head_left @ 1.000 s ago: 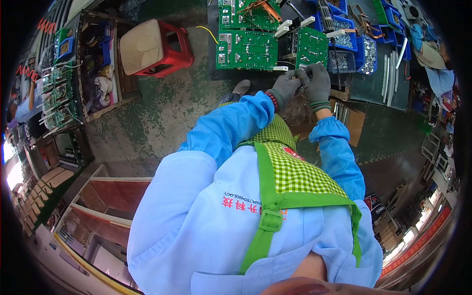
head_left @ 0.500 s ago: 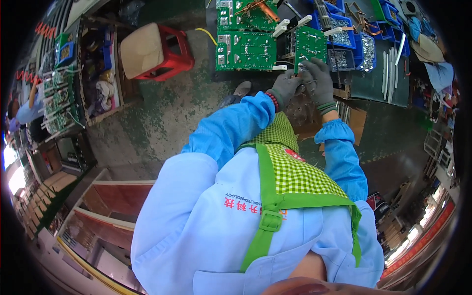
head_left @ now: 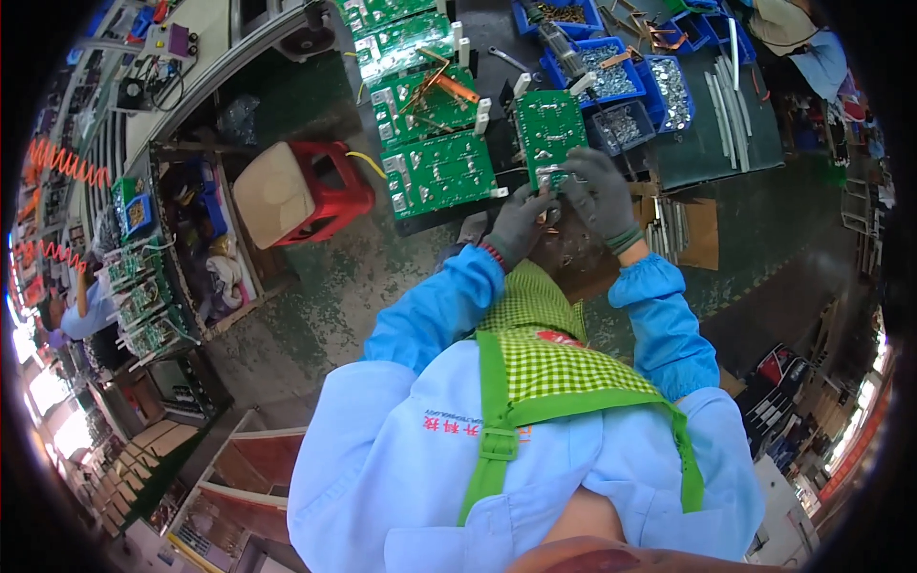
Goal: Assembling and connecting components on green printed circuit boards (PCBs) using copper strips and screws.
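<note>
Both gloved hands meet at the near edge of a green circuit board [head_left: 547, 134]. Left hand [head_left: 521, 222] pinches its lower corner, steadying it; right hand [head_left: 600, 191] closes fingers on the board's edge beside blue parts bins [head_left: 630, 95].

We see even, bright overhead light, glare at left rim, strong fisheye bending w/ dark vignette corners.

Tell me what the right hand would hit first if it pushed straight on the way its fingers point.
Probably the green circuit board: the gloved right hand already touches its near edge, fingers pointing up along it. Depth is hard to judge.
</note>
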`<state>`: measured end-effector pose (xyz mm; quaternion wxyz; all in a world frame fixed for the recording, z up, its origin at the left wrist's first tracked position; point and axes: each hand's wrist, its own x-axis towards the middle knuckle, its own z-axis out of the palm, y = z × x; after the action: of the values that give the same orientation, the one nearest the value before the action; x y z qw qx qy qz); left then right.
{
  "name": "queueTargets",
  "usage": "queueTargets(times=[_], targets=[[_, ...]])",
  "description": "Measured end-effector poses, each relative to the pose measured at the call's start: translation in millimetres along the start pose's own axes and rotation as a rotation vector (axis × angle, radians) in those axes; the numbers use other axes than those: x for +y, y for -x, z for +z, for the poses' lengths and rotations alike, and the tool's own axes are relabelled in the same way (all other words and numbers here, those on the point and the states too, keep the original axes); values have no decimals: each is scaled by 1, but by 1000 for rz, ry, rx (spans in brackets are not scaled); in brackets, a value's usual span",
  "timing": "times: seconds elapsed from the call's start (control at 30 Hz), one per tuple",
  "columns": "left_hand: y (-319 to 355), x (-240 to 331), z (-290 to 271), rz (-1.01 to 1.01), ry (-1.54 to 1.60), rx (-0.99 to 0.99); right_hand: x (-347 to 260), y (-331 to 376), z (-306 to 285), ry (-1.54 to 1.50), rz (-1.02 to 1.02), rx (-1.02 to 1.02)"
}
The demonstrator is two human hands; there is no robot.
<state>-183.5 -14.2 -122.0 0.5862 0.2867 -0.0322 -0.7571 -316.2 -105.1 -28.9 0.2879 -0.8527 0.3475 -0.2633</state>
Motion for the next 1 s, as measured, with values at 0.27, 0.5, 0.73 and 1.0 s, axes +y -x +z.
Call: queueTargets(times=[0.27,0.5,0.73,1.0], targets=[[39,-17,-71,-189,-234,83,157,-102,-67,536,262,18],[31,0,-33,-340,-545,70,243,-161,-54,1033,376,-403],[6,-34,-63,-371,-479,-21,249,-167,-58,1077,173,-383],[-34,-60,-26,-483,116,-40,134,-133,-106,794,-380,151]])
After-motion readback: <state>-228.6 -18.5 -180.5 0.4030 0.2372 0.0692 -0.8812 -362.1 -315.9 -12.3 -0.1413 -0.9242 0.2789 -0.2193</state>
